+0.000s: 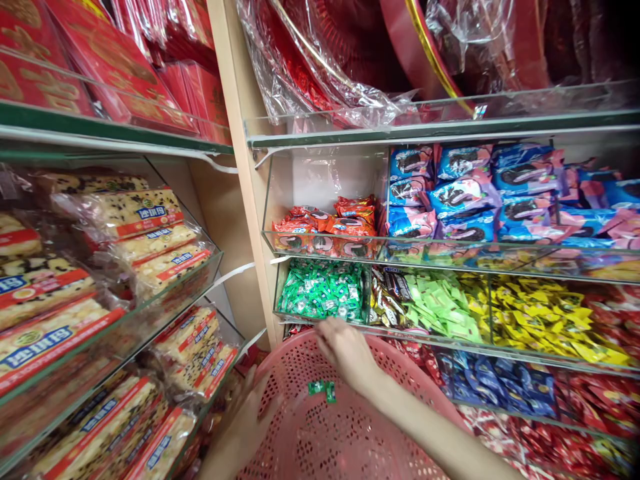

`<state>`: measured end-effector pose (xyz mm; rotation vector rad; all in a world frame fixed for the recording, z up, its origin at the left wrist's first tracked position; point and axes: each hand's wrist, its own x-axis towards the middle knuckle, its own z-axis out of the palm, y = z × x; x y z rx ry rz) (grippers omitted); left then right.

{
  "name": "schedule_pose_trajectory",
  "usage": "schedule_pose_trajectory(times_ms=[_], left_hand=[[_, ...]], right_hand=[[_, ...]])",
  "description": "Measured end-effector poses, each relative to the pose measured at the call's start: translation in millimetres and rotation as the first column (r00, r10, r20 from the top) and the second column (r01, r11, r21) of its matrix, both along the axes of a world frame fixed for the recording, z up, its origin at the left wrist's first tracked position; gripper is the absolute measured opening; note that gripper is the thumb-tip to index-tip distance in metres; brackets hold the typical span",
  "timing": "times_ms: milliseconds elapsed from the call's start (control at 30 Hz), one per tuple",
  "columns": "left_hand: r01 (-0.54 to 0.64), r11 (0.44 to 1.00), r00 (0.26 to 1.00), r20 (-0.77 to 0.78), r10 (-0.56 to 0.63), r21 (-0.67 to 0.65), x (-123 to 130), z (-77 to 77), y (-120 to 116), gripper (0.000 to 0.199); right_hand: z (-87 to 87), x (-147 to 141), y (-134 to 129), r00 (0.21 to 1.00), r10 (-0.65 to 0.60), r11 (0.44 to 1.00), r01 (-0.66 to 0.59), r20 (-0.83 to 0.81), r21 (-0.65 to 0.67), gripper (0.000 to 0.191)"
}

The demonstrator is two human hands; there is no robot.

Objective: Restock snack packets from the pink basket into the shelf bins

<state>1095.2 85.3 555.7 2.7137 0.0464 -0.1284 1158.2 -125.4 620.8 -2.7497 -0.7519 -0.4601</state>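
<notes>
A large pink perforated basket [320, 443] fills the lower middle, with a few small green-wrapped candies [323, 390] lying in it. My right hand [345, 350] is over the basket's far part, just below a clear bin of green-wrapped candies [323, 290]. Its fingers are curled downward, and whatever they hold, if anything, is hidden. At the basket's left side is my left hand [245, 420], blurred, its fingers apart along the wall.
Wrapped snack bars [145, 213] fill glass shelves on the left. Right of a wooden upright [245, 173] are blue packets [465, 193], yellow candies [545, 320] and dark blue candies [500, 383]. Glass shelf edges [440, 127] jut forward above the basket.
</notes>
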Motion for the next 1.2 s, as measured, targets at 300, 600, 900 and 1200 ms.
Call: schedule_pose_trajectory(times_ms=[300, 600, 900, 1200], left_hand=[[-0.051, 0.999, 0.998, -0.026, 0.050, -0.018, -0.4, 4.2, -3.0, 0.062], [-0.037, 0.999, 0.998, -0.048, 0.037, 0.001, -0.4, 2.8, -4.2, 0.061], [-0.031, 0.999, 0.998, -0.050, 0.030, -0.018, -2.1, 3.8, -3.5, 0.062], [-0.044, 0.998, 0.999, -0.027, 0.043, -0.039, -1.3, 1.0, -2.4, 0.062]], right_hand=[[30.0, 29.1, -6.0, 0.905, -0.421, 0.890, 0.425, 0.063, -0.166, 0.026], [28.1, 35.9, -9.1, 0.916, -0.400, 0.908, 0.394, -0.019, -0.141, 0.027], [35.8, 35.7, -22.7, 0.967, -0.254, 0.941, 0.252, -0.021, 0.227, 0.015], [44.0, 16.9, -33.4, 0.439, 0.757, 0.325, 0.388, -0.484, 0.862, 0.030]])
